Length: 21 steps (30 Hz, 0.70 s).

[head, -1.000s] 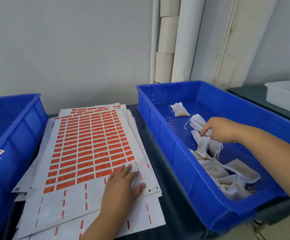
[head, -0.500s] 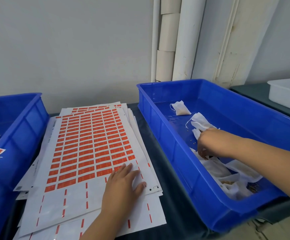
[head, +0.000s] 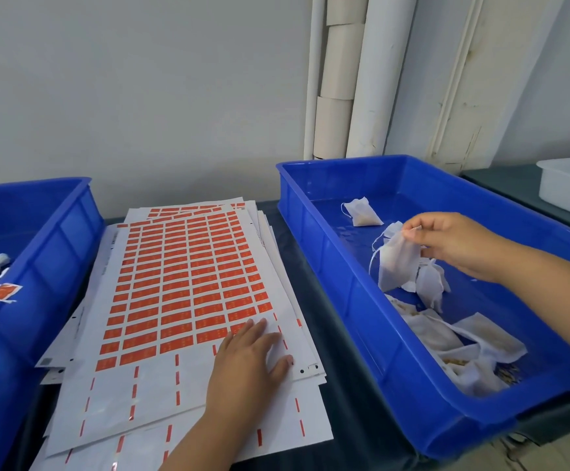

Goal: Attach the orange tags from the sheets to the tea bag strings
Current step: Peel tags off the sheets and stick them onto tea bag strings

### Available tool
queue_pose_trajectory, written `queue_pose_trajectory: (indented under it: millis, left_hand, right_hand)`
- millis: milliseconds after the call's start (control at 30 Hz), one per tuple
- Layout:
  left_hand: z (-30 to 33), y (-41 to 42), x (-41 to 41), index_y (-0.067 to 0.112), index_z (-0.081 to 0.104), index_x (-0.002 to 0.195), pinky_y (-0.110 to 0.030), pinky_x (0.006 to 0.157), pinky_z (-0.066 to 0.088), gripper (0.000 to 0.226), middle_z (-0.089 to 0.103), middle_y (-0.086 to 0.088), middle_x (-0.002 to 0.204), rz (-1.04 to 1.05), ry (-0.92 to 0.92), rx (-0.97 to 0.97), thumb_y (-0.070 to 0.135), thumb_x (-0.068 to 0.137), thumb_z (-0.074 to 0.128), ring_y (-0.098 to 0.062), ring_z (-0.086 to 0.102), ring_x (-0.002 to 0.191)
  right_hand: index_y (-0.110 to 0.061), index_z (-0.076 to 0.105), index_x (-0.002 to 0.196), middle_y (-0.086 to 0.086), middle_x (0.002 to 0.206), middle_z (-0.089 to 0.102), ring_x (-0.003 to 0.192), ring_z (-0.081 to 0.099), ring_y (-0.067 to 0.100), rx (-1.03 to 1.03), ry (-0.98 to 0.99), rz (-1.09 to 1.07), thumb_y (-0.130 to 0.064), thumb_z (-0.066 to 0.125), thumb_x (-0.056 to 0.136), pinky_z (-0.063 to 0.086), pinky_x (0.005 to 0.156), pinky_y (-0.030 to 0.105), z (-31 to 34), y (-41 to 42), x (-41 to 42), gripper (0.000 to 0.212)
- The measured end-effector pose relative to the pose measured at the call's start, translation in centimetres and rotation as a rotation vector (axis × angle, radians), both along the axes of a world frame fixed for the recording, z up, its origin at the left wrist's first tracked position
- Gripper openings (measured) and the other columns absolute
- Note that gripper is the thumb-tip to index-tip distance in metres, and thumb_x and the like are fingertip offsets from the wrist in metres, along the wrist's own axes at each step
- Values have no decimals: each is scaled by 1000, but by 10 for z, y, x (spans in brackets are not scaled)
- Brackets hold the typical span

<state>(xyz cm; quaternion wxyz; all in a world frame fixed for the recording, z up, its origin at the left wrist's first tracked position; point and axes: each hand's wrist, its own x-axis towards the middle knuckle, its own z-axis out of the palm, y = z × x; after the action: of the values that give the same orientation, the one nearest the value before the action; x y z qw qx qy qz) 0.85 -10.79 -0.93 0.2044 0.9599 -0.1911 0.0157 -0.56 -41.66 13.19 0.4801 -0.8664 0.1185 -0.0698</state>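
Right hand [head: 453, 246] pinches a tea bag [head: 397, 263] by its top — lifted clear of the pile, where a moment ago the grip was still down among the bags in the right bin [head: 345, 266]. Left hand [head: 248, 360] stays flat, fingers straight, on the tag sheet [head: 188, 277] on the desk. One bag is now singled out; tagging likely follows.

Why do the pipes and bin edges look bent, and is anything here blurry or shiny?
Head view: the wide-angle lens bows the white pipes and the right blue bin toward the frame edges; light is soft and even, with faint shadows; the bin floor shows a mild sheen near the lone tea bag; the right hand and its held tea bag look slightly soft; the tag sheet is sharp.
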Motion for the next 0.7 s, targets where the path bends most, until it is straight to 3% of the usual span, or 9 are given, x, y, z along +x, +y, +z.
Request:
queue_pose_trajectory:
  millis: [133, 233, 367, 500, 600, 700]
  left_hand:
    - [0, 0, -1, 42, 41, 135, -30, 114, 9, 48, 27, 20, 150, 17, 15, -66, 59, 90, 41, -6, 22, 140]
    - [9, -1, -2, 41, 47, 128, -31, 110, 29, 41, 40, 18, 143, 97, 74, -280, 51, 89, 51, -7, 38, 130]
    - [45, 3, 0, 43, 50, 121, -23, 89, 45, 38, 52, 17, 130, 138, 51, -579, 47, 84, 58, -4, 51, 113]
    - [101, 15, 4, 44, 48, 124, -7, 59, 48, 60, 55, 28, 107, 45, 48, -854, 59, 66, 54, 2, 58, 94]
    - [127, 32, 10, 47, 43, 122, -1, 52, 42, 59, 52, 34, 96, 15, -6, -850, 55, 65, 56, 10, 56, 83]
    - [127, 54, 20, 42, 54, 110, 2, 52, 40, 36, 59, 29, 86, 75, -47, -722, 46, 74, 59, 12, 58, 71]
  right_hand:
    - [-13, 65, 97, 6, 106, 67, 101, 63, 20, 361, -74, -87, -15, 53, 95, 52, 84, 33, 10, 12, 6, 12]
    - [-13, 63, 100, 6, 104, 66, 97, 63, 19, 465, -131, -79, -15, 52, 96, 52, 86, 36, 21, 27, 9, 13]
    - [-12, 64, 102, 5, 103, 66, 95, 64, 17, 484, -201, 15, -16, 51, 96, 54, 77, 29, 41, 64, 15, 15]
    - [-13, 67, 92, -1, 86, 69, 79, 67, 11, 457, -184, 147, -15, 52, 96, 58, 71, 26, 43, 121, 23, 16]
    - [-13, 68, 94, 0, 91, 71, 86, 67, 13, 429, -105, 240, -18, 52, 96, 57, 76, 31, 28, 163, 31, 16]
    - [-16, 67, 97, 4, 105, 68, 102, 64, 20, 417, -38, 263, -20, 54, 95, 55, 87, 37, 9, 196, 41, 13]
